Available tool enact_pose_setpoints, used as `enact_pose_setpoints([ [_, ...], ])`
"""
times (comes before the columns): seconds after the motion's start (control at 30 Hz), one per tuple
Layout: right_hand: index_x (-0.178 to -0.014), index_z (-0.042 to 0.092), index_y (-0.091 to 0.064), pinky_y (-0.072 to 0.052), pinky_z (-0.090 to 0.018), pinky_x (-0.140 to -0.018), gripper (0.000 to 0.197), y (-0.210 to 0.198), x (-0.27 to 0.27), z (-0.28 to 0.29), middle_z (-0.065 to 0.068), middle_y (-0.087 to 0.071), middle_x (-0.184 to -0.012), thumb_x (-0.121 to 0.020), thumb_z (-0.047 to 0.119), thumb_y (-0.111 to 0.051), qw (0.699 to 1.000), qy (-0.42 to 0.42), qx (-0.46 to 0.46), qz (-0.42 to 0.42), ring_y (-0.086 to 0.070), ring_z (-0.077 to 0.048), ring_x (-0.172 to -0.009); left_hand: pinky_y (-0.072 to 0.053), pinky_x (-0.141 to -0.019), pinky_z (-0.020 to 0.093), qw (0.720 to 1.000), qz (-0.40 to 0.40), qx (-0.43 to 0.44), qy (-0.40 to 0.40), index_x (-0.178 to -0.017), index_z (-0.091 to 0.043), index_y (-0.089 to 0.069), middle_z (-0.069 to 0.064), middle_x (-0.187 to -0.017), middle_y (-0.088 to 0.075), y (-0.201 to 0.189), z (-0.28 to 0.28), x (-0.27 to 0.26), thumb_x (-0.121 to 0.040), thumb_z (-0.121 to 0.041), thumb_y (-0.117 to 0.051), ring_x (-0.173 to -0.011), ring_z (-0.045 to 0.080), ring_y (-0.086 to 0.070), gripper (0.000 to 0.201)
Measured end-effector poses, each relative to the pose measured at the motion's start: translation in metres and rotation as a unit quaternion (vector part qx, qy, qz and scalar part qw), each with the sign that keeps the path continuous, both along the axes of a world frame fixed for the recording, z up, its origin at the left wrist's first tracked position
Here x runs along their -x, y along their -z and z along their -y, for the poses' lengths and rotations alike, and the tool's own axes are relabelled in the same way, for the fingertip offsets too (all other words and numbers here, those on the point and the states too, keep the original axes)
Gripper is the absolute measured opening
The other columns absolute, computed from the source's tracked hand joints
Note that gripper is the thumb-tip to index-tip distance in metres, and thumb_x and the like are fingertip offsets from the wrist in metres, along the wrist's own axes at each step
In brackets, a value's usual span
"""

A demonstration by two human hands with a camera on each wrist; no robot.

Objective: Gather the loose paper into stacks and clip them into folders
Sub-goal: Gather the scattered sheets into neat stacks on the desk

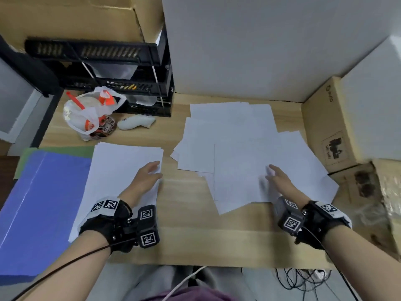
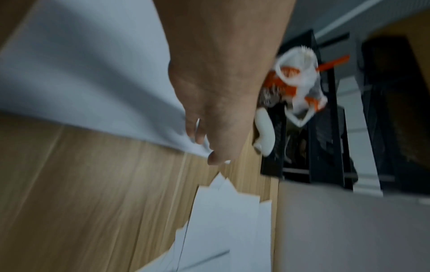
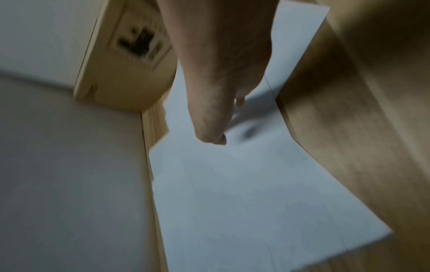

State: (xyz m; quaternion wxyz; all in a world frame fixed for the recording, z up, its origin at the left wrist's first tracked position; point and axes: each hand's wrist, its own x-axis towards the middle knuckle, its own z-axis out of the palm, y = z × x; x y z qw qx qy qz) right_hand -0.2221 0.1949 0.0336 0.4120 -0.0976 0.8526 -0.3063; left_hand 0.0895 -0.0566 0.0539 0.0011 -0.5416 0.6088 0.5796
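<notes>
Left hand [image 1: 147,177] pinched right edge of gathered stack [image 1: 121,170] at tabletop's left-centre; right hand [image 1: 276,177] flat, fingers loose, on loose sheets [image 1: 234,137] fanned toward right-rear corner. Risk: dragging top sheet could scatter those beneath off front edge

A squared stack [image 1: 121,170] of white sheets lies flat beside a blue folder [image 1: 41,205] at the left. Loose paper [image 1: 238,148] is spread overlapping and askew at the right.
</notes>
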Motion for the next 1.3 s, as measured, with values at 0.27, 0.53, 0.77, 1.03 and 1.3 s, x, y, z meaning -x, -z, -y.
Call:
enact_pose_setpoints([
  [0.27, -0.149, 0.024, -0.030, -0.011, -0.046, -0.118, 0.059, 0.027, -0.056, 0.007, -0.012, -0.004, -0.160, -0.094, 0.029, -0.050, 0.980, -0.167, -0.106, -0.009, 0.004, -0.029, -0.149, -0.035, -0.101, 0.026, 0.994, -0.009, -0.024, 0.110, -0.147, -0.020, -0.038, 0.000, -0.153, -0.037, 0.007, -0.012, 0.064, -0.094, -0.011, -0.059, -0.137, 0.015, -0.037, 0.058],
  [0.53, -0.148, 0.011, -0.036, -0.021, -0.043, -0.118, 0.056, 0.005, 0.035, -0.031, -0.010, -0.031, -0.156, -0.096, 0.021, -0.055, 0.995, 0.007, -0.014, -0.101, -0.021, -0.026, -0.147, -0.026, -0.108, 0.027, 0.985, 0.030, -0.025, 0.167, -0.150, -0.020, -0.033, -0.003, -0.157, -0.028, 0.031, -0.024, 0.093, -0.090, -0.014, -0.065, -0.144, 0.016, -0.027, 0.068],
  [0.77, -0.155, 0.026, -0.011, 0.001, -0.047, -0.118, 0.071, 0.035, 0.006, -0.048, -0.007, 0.019, -0.161, -0.097, 0.040, -0.049, 0.992, -0.064, -0.097, -0.039, 0.021, -0.028, -0.147, -0.011, -0.118, 0.034, 0.961, 0.084, -0.020, 0.264, -0.153, -0.030, -0.021, -0.005, -0.163, 0.002, 0.041, -0.035, 0.090, -0.089, -0.027, -0.068, -0.149, 0.012, -0.001, 0.079],
  [1.03, -0.140, 0.010, -0.043, -0.037, -0.050, -0.108, 0.064, 0.024, 0.035, -0.052, -0.013, -0.043, -0.143, -0.085, 0.036, -0.063, 0.989, 0.092, -0.046, -0.105, -0.040, -0.034, -0.132, -0.019, -0.119, 0.039, 0.945, 0.106, 0.104, 0.291, -0.153, -0.017, -0.023, 0.007, -0.157, -0.020, 0.042, -0.029, 0.109, -0.078, -0.012, -0.077, -0.146, 0.023, -0.014, 0.092],
  [1.3, -0.145, 0.010, -0.032, -0.040, -0.032, -0.091, 0.070, 0.026, 0.025, -0.033, -0.009, -0.031, -0.142, -0.086, 0.027, -0.066, 0.985, 0.171, -0.027, -0.021, -0.042, -0.026, -0.123, -0.007, -0.120, 0.038, 0.878, 0.153, 0.222, 0.397, -0.152, -0.018, -0.023, 0.012, -0.162, -0.002, 0.050, -0.022, 0.145, -0.070, -0.031, -0.084, -0.149, 0.027, 0.005, 0.103],
])
